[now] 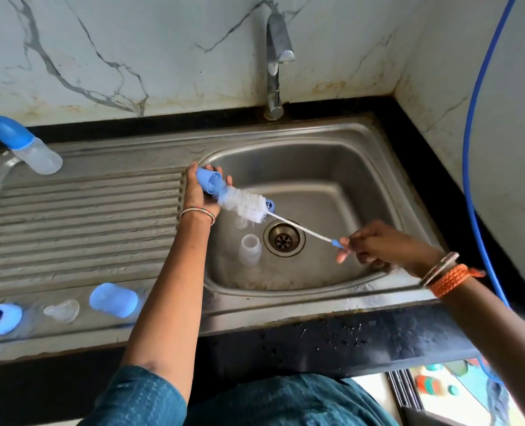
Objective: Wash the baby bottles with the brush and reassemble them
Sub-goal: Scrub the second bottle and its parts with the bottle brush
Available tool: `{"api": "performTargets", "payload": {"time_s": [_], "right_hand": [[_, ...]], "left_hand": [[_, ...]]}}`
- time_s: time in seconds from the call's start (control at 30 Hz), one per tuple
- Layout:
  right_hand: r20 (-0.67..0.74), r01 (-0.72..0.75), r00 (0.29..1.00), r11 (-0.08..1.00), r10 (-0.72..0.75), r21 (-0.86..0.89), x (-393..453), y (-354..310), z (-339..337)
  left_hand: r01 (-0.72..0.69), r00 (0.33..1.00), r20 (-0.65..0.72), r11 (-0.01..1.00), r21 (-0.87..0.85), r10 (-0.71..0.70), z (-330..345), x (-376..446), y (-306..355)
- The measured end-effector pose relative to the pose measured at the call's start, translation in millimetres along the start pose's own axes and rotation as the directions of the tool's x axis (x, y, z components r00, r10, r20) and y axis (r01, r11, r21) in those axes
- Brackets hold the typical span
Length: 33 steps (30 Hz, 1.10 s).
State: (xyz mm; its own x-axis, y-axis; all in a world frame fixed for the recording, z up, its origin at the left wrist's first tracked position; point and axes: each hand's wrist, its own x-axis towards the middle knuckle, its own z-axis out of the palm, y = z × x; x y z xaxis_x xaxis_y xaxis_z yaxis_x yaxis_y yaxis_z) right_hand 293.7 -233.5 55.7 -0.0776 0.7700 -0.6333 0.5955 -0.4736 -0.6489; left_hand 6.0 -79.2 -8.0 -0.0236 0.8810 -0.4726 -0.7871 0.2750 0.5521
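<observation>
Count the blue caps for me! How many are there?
3: one on the assembled bottle far left, one in the left hand, one lying on the near drainboard. More may be hidden.

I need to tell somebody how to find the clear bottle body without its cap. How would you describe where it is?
Look inside the steel sink basin, at its bottom next to the round drain. Just left of the drain stands the clear bottle body, upright, mouth open. Unlike the capped bottle on the draining board, it has no blue part.
</observation>
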Motion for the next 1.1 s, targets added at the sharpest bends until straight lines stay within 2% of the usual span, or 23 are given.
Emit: {"api": "performTargets", "payload": {"time_s": [0.03, 0.1, 0.17, 0.2, 0.23, 0.27, 0.3, 0.33, 0.37, 0.4, 0.5, 0.53, 0.6, 0.67, 0.7, 0.73, 0.77, 0.8, 0.83, 0.9, 0.97, 1.03, 1.1], "right_hand": [[-0.243, 0.061, 0.962, 0.965, -0.125, -0.256, 3, 3, 3], [-0.615, -0.007, 0.644, 0.800, -0.455, -0.600, 7, 8, 6], [-0.640, 0.064, 0.338, 0.696, -0.689, -0.715, 9, 9, 8], [-0.624, 0.088, 0.301, 0.672, -0.721, -0.735, 10, 9, 7], [-0.625, 0.120, 0.372, 0.703, -0.687, -0.701, 12, 7, 4], [-0.606, 0.170, 0.573, 0.804, -0.552, -0.570, 12, 3, -1], [-0.453, 0.160, 0.837, 0.930, -0.305, -0.332, 12, -3, -4], [-0.166, 0.036, 0.985, 0.998, -0.043, -0.044, 10, -10, -6], [0.075, -0.107, 0.992, 0.983, 0.097, 0.146, 10, -12, -6], [0.164, -0.154, 0.979, 0.964, 0.119, 0.216, 13, -11, -7], [-0.118, 0.039, 0.992, 0.994, -0.051, -0.103, 23, -11, -6], [-0.286, 0.098, 0.940, 0.953, -0.183, -0.287, 26, -11, -5], [-0.519, 0.098, 0.718, 0.806, -0.464, -0.584, 30, -9, -3], [-0.553, 0.100, 0.474, 0.665, -0.685, -0.740, 27, -7, 6], [-0.554, 0.119, 0.441, 0.658, -0.706, -0.744, 26, -8, 11], [-0.560, 0.176, 0.548, 0.739, -0.622, -0.650, 22, -11, 12], [-0.507, 0.222, 0.748, 0.881, -0.429, -0.418, 19, -17, 11], [-0.289, 0.150, 0.941, 0.983, -0.176, -0.108, 16, -20, 11], [-0.027, -0.023, 0.999, 0.991, 0.026, 0.128, 11, -24, 11], [0.113, -0.098, 0.991, 0.974, 0.076, 0.204, 12, -18, 14], [-0.216, 0.062, 0.972, 0.991, -0.087, -0.120, 14, -11, 22], [-0.562, 0.053, 0.759, 0.892, -0.328, -0.449, 12, -9, 27], [-0.667, 0.043, 0.583, 0.837, -0.464, -0.545, 10, -11, 31]], "left_hand": [[0.000, 0.999, -0.048, 0.998, 0.059, 0.003, 1, 0, 1], [0.038, 0.991, -0.135, 0.979, 0.199, -0.011, -1, 2, 1], [0.071, 0.987, -0.160, 0.965, 0.252, -0.031, -3, 4, -2], [0.074, 0.988, -0.152, 0.965, 0.253, -0.036, -5, 4, -3], [0.062, 0.991, -0.134, 0.967, 0.247, -0.029, -6, 3, -5], [0.039, 0.994, -0.107, 0.970, 0.241, -0.013, -5, 2, -6], [0.015, 0.997, -0.078, 0.974, 0.226, 0.002, -4, 1, -7], [-0.004, 0.998, -0.058, 0.982, 0.189, 0.015, -4, -1, -7], [-0.014, 0.999, -0.044, 0.990, 0.142, 0.020, -4, -1, -8], [-0.010, 0.999, -0.038, 0.995, 0.102, 0.014, -4, -3, -7], [0.032, 0.997, -0.073, 0.997, 0.077, -0.026, -5, -1, -5], [0.044, 0.995, -0.097, 0.991, 0.127, -0.032, -4, 1, -3], [0.063, 0.988, -0.151, 0.976, 0.207, -0.031, -2, 4, -1], [0.024, 0.988, -0.157, 0.986, 0.167, 0.003, -3, 11, 0], [-0.007, 0.990, -0.139, 0.991, 0.136, 0.026, -4, 12, 2], [-0.027, 0.993, -0.108, 0.995, 0.099, 0.038, -5, 12, 3], [-0.038, 0.997, -0.063, 0.998, 0.055, 0.042, -5, 11, 3], [-0.040, 0.999, -0.006, 0.999, 0.007, 0.040, -5, 10, 3], [-0.030, 0.998, 0.051, 0.999, -0.027, 0.031, -5, 8, 2], [-0.016, 0.994, 0.105, 1.000, -0.024, 0.018, -5, 7, 2], [-0.011, 0.997, 0.072, 1.000, 0.024, 0.009, -8, 8, 4], [0.020, 1.000, 0.004, 0.996, 0.086, -0.020, -10, 7, 9], [0.034, 0.998, -0.052, 0.998, 0.062, -0.031, -12, 7, 13]]}}
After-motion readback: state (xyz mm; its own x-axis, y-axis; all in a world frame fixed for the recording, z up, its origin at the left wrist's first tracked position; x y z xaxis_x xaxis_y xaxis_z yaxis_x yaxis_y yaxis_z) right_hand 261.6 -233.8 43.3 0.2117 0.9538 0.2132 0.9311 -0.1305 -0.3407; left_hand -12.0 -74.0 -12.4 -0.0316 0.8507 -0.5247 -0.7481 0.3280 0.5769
